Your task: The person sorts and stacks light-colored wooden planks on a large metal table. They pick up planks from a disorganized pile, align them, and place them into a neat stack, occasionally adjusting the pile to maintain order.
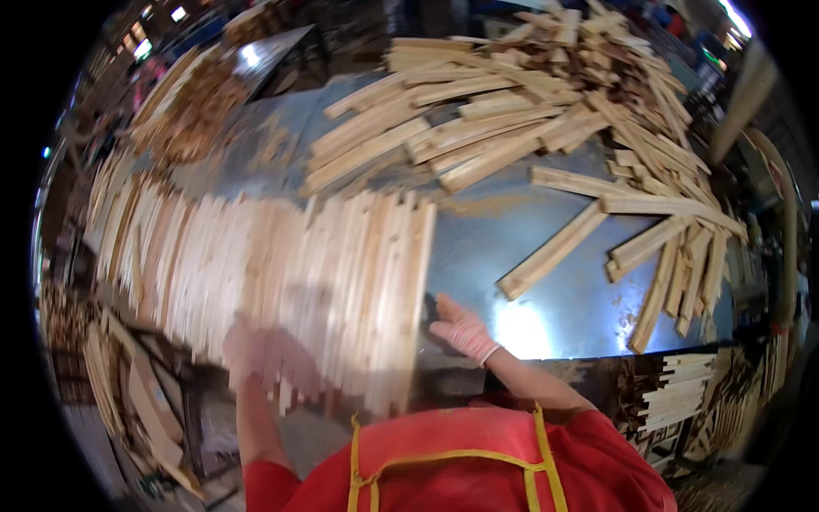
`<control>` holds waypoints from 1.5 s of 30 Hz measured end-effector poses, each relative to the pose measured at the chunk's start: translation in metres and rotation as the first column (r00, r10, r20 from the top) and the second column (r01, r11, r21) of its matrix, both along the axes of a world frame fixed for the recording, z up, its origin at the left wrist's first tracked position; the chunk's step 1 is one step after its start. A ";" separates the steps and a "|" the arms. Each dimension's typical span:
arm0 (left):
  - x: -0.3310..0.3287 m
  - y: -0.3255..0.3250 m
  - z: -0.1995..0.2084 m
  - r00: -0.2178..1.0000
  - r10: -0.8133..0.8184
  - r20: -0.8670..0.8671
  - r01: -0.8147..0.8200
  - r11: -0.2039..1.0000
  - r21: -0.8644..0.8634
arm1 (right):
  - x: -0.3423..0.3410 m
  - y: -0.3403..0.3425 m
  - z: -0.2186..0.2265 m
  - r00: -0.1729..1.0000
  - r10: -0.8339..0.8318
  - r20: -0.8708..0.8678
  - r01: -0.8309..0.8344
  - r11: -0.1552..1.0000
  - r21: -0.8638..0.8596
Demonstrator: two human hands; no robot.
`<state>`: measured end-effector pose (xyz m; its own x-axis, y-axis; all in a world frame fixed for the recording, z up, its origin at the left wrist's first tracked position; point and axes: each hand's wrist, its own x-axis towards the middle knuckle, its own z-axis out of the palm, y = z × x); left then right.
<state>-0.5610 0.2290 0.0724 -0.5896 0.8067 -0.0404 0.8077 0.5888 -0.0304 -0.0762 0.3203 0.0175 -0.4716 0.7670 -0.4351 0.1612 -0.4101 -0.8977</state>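
Note:
A broad row of pale wooden strips (281, 264) lies side by side on the metal table. My left hand (247, 346) is over the near ends of the strips, and motion blurs its fingers, so I cannot make out whether it grips any. Beside the row's right edge is my right hand (463, 331), in a white and pinkish glove. Its fingers point toward the outermost strip and are apart, with nothing visible between them.
A heap of loose wooden sticks (503, 128) covers the table's far side, and several more sticks (674, 247) spread to the right. The shiny metal tabletop (478, 247) shows between them and the row. Stacked wood (678, 392) stands below the table's near right edge.

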 end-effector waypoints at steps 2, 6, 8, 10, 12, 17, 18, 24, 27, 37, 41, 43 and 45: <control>0.032 0.004 -0.008 0.999 -0.001 -0.051 0.012 0.973 0.229 | 0.021 -0.001 -0.006 0.992 -0.079 -0.100 0.072 0.995 -0.073; 0.176 0.044 -0.027 0.803 -0.115 0.585 -0.208 0.866 0.455 | 0.056 0.014 -0.012 0.980 0.121 -0.156 -0.123 0.992 0.001; 0.308 0.078 -0.017 0.366 -0.282 0.887 -0.466 0.769 0.437 | 0.076 0.017 0.020 0.951 0.061 -0.305 -0.093 0.991 -0.094; 0.417 0.112 0.009 -0.124 -0.375 0.919 -0.530 0.808 0.258 | 0.106 0.055 0.025 0.964 -0.007 -0.267 0.029 0.996 0.080; 0.490 0.149 0.022 -0.092 -0.636 0.766 -0.285 0.754 0.592 | 0.142 0.106 -0.012 0.996 -0.086 -0.037 0.093 0.854 0.511; 0.522 0.170 0.008 0.427 -0.689 0.586 0.366 0.724 0.585 | 0.323 0.375 0.166 0.795 -0.591 -0.133 0.466 0.455 0.759; 0.535 0.176 0.003 0.504 -0.651 0.567 0.460 0.758 0.462 | 0.364 0.416 0.196 0.697 -0.691 -0.194 0.538 0.324 0.778; 0.558 0.200 -0.036 0.596 -0.598 0.536 0.694 0.719 0.032 | 0.414 0.381 0.025 0.437 -0.439 0.785 -0.616 0.490 0.617; 0.561 0.185 -0.081 0.616 -0.736 0.281 0.750 0.657 0.078 | 0.387 0.339 0.003 0.368 -0.118 0.922 -0.621 0.707 0.338; 0.513 0.084 -0.064 0.565 -0.725 0.394 0.718 0.667 0.199 | 0.321 0.227 0.012 0.568 0.206 0.797 -0.526 0.836 0.158; 0.471 0.047 -0.026 0.578 -0.645 0.499 0.680 0.720 0.143 | 0.330 0.164 0.020 0.773 0.100 0.627 -0.273 0.944 0.186; 0.436 0.024 -0.007 0.567 -0.561 0.604 0.609 0.778 0.151 | 0.326 0.136 0.037 0.847 0.022 0.530 -0.119 0.982 0.149; 0.399 -0.004 0.003 0.500 -0.431 0.751 0.489 0.856 0.166 | 0.302 0.103 0.067 0.880 -0.045 0.473 0.018 0.998 0.061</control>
<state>-0.1624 0.2245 0.0758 0.1287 0.9334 -0.3349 0.7138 0.1472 0.6847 0.2258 0.4237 0.0845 -0.1948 0.8061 -0.5587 0.5602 -0.3762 -0.7380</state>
